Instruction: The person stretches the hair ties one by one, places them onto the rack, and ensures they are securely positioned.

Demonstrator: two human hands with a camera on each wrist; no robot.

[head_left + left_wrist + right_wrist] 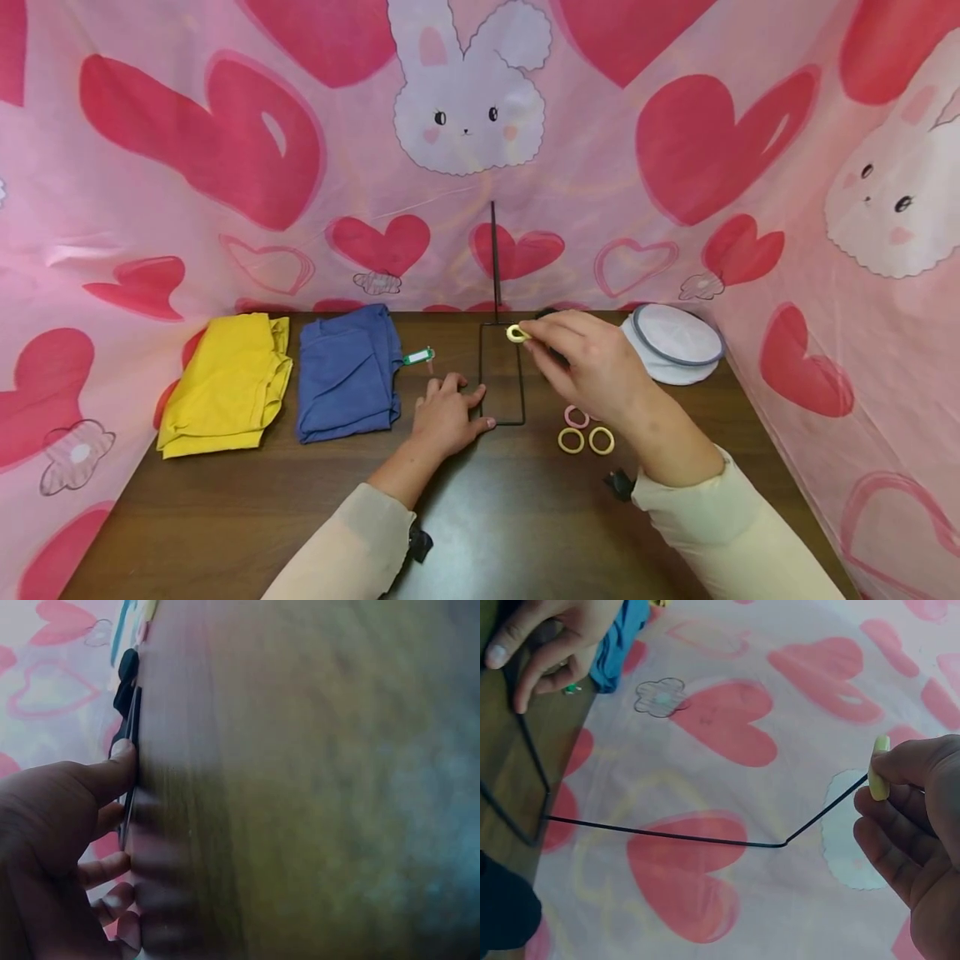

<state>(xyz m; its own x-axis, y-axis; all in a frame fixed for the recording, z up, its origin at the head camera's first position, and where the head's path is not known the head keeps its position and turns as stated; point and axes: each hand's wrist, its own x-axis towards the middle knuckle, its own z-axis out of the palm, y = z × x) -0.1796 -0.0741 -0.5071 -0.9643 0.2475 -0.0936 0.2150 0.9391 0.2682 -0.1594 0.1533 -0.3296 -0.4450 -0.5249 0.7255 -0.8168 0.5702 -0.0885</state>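
Observation:
A black wire stand (522, 379) has its rectangular base flat on the table; its rod rises at the back and bends near the top. My left hand (444, 414) rests at the base's near left corner, thumb and index finger pressing the wire, other fingers spread. Between thumb and fingertips, my right hand (588, 354) pinches a pale yellow ring (516, 333). In the right wrist view, the ring (880, 768) is edge-on at the free end of the bent rod (826, 810); whether the rod passes through it cannot be told.
Two yellow rings (571, 440) and a pink ring (576, 416) lie right of the stand. Folded blue cloth (348, 375), yellow cloth (225, 383) and a green tag (418, 357) lie left. A round white mesh item (678, 337) sits back right, against the patterned curtain (600, 208).

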